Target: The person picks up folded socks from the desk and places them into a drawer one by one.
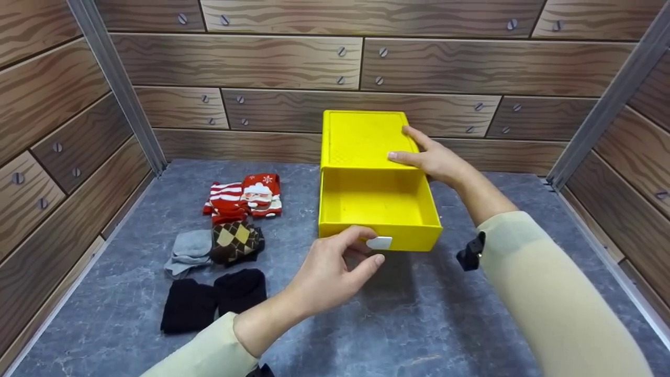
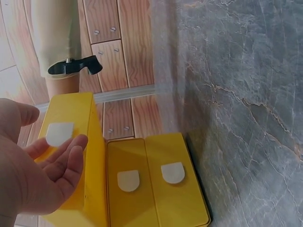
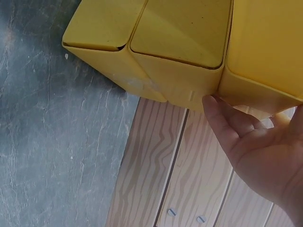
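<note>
A yellow drawer unit [image 1: 366, 139] stands toward the back, its top drawer [image 1: 374, 196] pulled out with a bare inside. My left hand [image 1: 327, 269] is at the drawer's front, fingers loosely bent beside the white handle [image 1: 379, 242], thumb apart from it. In the left wrist view those fingertips [image 2: 78, 142] lie close to the handle's edge; whether they touch it is hard to tell. With my right hand [image 1: 437, 159] I steady the unit, thumb on its top and fingers along its right edge. The right wrist view shows the right hand [image 3: 260, 151] against the unit's side.
To the left lie folded socks: a red Santa pair [image 1: 261, 195], red-and-white striped ones [image 1: 227, 201], grey ones [image 1: 191, 248], a brown argyle pair [image 1: 236, 242] and black ones [image 1: 188, 306]. Two lower drawers [image 2: 130, 203] are closed. Wood-patterned walls [image 1: 293, 63] enclose the grey tabletop [image 1: 104, 309].
</note>
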### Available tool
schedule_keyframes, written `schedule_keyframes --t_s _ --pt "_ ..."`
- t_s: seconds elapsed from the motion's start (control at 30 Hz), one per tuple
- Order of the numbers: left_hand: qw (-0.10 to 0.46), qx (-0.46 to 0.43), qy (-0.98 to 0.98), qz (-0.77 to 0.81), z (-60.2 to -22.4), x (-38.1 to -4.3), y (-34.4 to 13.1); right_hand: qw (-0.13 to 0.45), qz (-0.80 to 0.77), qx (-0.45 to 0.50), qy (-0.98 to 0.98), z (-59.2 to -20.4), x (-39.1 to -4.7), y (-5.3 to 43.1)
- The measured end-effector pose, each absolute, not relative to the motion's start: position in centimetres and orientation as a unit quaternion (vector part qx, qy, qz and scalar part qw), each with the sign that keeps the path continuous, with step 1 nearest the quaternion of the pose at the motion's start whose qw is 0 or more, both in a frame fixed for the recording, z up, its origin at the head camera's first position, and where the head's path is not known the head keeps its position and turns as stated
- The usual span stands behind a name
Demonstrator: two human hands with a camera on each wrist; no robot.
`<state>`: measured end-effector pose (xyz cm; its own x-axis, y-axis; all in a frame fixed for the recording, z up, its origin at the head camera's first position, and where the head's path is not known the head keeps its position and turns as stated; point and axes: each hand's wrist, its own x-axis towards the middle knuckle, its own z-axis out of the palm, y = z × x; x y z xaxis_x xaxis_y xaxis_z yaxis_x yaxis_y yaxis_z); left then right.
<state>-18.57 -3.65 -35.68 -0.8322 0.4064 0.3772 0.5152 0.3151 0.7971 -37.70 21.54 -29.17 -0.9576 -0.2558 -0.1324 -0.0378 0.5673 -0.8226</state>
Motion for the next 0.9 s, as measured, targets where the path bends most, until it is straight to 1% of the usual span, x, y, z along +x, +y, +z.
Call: schedule_keyframes --t_s 0.23,0.53,0.67,0.9 --pt "0.07 -0.303 -0.804 -0.506 -35.7 -18.5 -4.0 0.108 -0.457 -0.085 0.879 -29.2 -37.6 21.4" --pt "0.069 -0.311 -0.79 -0.524 -35.3 -18.3 -6.3 0.121 -0.46 -0.079 0.876 -29.5 -37.5 21.3" --pt "0.068 -0.307 -0.795 -0.519 -34.5 -18.4 -8.5 0.121 -0.459 -0.078 0.877 -29.3 -37.6 21.3" --pt "0.114 -0.285 -0.807 -0.505 -32.3 -18.0 -14.8 0.125 -0.454 -0.079 0.879 -29.2 -37.6 21.5"
